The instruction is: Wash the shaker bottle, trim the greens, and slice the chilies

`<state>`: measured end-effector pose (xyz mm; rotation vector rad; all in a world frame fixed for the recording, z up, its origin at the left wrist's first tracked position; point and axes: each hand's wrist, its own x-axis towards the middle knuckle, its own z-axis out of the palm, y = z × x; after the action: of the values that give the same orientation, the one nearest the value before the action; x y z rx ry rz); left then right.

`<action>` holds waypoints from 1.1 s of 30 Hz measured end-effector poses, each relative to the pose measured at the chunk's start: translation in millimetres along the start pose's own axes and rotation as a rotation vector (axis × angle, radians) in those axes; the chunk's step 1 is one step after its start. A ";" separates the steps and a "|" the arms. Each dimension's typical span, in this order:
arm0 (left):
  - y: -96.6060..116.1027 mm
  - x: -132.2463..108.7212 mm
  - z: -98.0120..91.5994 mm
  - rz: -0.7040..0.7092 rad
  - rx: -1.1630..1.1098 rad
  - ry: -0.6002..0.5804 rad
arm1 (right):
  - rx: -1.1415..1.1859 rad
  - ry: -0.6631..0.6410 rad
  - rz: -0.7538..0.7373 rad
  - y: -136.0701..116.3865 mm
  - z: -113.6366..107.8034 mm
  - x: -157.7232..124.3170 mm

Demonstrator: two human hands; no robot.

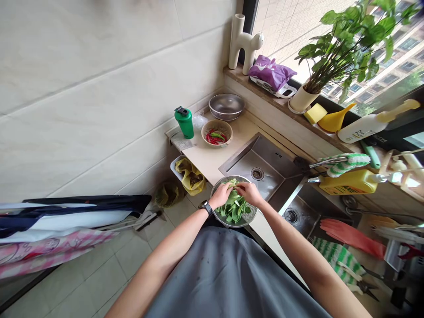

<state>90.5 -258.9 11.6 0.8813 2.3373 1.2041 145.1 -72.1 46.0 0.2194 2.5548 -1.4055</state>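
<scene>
A metal colander full of leafy greens sits at the counter's front edge, close against the apron. Above its far side, my left hand, with a dark watch on the wrist, pinches a leafy green. My right hand comes in from the other side with its fingers closed on the same greens, fingertips close to those of the left. The exact piece between the fingertips is partly hidden by the hands.
Right of the colander lies the sink. Behind stand a basket of red and green chillies, a metal bowl and a green shaker bottle. A yellow-lined bin hangs left of the counter. Detergent stands right.
</scene>
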 end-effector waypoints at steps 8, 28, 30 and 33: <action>24.9 13.6 -23.2 0.135 0.083 -0.170 | 0.321 -0.042 0.152 -8.3 -13.1 -13.5; 31.6 -5.2 -4.4 -0.018 -0.254 0.001 | 0.847 -0.004 0.207 -11.7 11.5 -14.0; 25.7 -11.7 -5.0 -0.103 -0.350 0.021 | 1.031 0.060 0.242 -8.8 6.7 -15.1; 17.1 -20.9 -6.6 -0.181 -0.434 0.021 | 1.227 0.130 0.322 0.8 -6.9 -18.3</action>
<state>108.3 -269.3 30.1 0.4990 1.9999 1.5585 162.1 -66.3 53.7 0.8509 1.2677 -2.5995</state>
